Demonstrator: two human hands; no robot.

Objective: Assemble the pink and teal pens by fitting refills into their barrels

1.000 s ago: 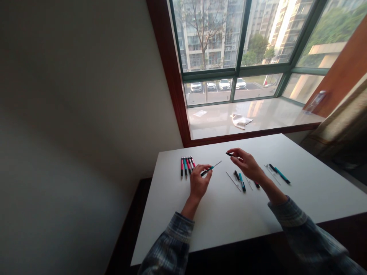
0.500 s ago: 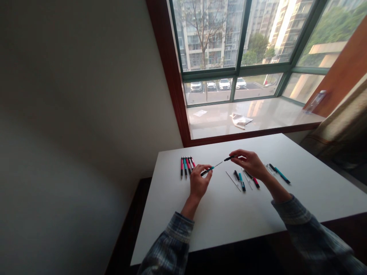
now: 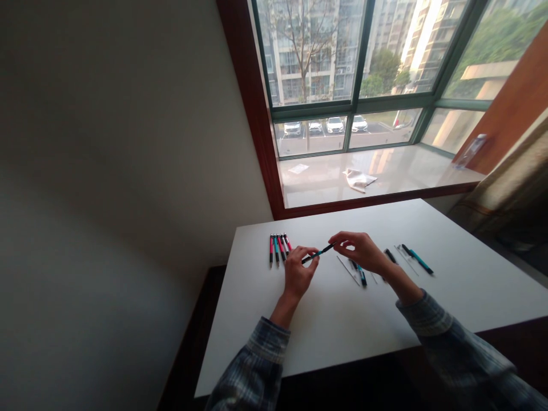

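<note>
My left hand [image 3: 299, 269] pinches a teal-and-black pen barrel [image 3: 318, 253] between thumb and fingers above the white table. My right hand [image 3: 358, 249] is closed on a black pen part [image 3: 329, 247], whose lower end meets the teal end of the barrel, so the refill between them no longer shows. Left of my left hand, several assembled pens [image 3: 275, 250] in pink, teal and white lie in a row. Under and beside my right hand are loose pen parts, among them a thin white refill [image 3: 348, 270] and a teal-and-black piece [image 3: 363, 278], partly covered by the hand.
Farther right on the white table [image 3: 257, 354] lie a teal barrel [image 3: 422, 262], a black part [image 3: 390, 256] and another refill [image 3: 409, 260]. A window sill [image 3: 317, 191] behind the table holds a crumpled white cloth [image 3: 359, 180] and a paper [image 3: 298, 169]. A wall rises on the left.
My right hand has moved left and down, bringing the black part over the refill and against the teal barrel. My left hand has stayed almost in place.
</note>
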